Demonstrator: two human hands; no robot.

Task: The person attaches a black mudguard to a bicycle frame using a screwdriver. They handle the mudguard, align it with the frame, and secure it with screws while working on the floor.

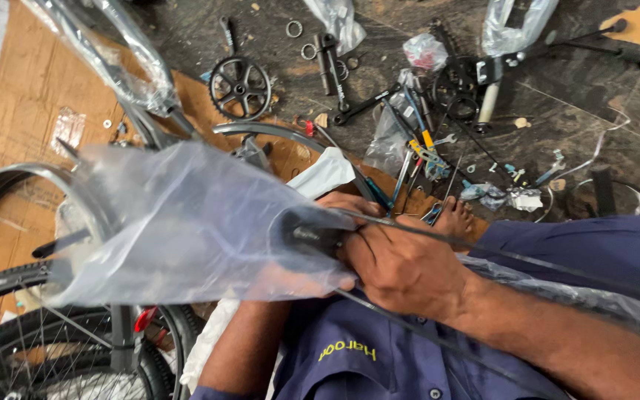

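The right hand is closed, fingers curled around the dark metal end of a bicycle part where thin black metal stays meet it. That end sits just left of the knuckles, inside the mouth of a large clear plastic wrapping bag that billows away to the left of the hand. The left hand lies directly below the right one, mostly hidden under the bag; its fingertips show pressed against the film from beneath, so it seems to pinch the plastic, though how tightly it is closed I cannot tell.

Beyond the bag, up and left of both hands, a curved grey metal mudguard arcs across a flattened brown cardboard sheet. Below the left hand stands a spoked black bicycle wheel. Farther up from the hands, on the dark floor, lie a black toothed chainring and a scatter of small tools.

To work the film well, I judge that the right hand should hold the metal steady while the left draws the plastic evenly along the part, keeping it from snagging on the stays.
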